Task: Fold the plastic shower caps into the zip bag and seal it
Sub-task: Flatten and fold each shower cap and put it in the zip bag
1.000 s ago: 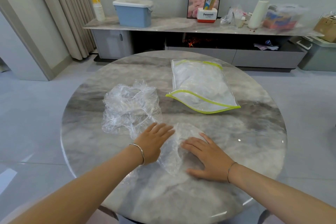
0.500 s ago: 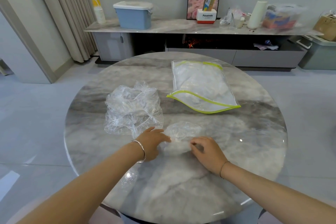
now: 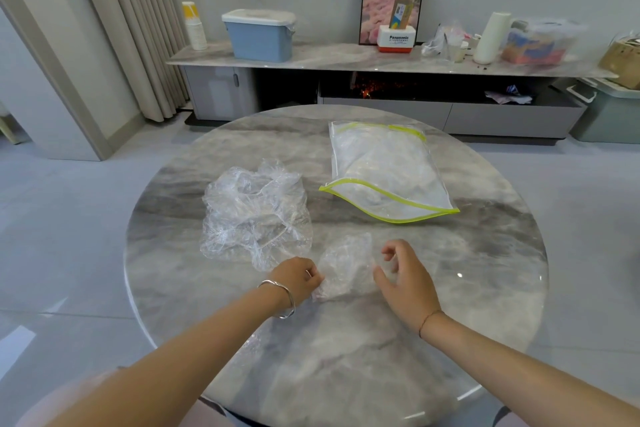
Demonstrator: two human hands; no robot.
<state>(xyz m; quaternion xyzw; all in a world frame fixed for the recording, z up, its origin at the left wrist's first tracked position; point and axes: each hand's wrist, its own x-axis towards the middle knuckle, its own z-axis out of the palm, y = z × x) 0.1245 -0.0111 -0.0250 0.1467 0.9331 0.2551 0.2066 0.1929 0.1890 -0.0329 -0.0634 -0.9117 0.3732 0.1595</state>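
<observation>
A small folded clear shower cap lies on the round marble table between my hands. My left hand pinches its left edge. My right hand has its fingers curled, with the thumb at the cap's right edge, holding thin plastic there. A crumpled pile of clear shower caps sits just beyond my left hand. The clear zip bag with a yellow-green zip lies at the far right; its mouth gapes open toward me and there is clear plastic inside.
Behind the table runs a low marble-topped cabinet carrying a blue lidded bin, a stack of cups, a white box, a paper roll and bags. Curtains hang at the left. Grey floor surrounds the table.
The cap lay spread flat under both palms; it is now gathered into a narrow fold. Both hands went from flat pressing to curled fingers at its edges.
</observation>
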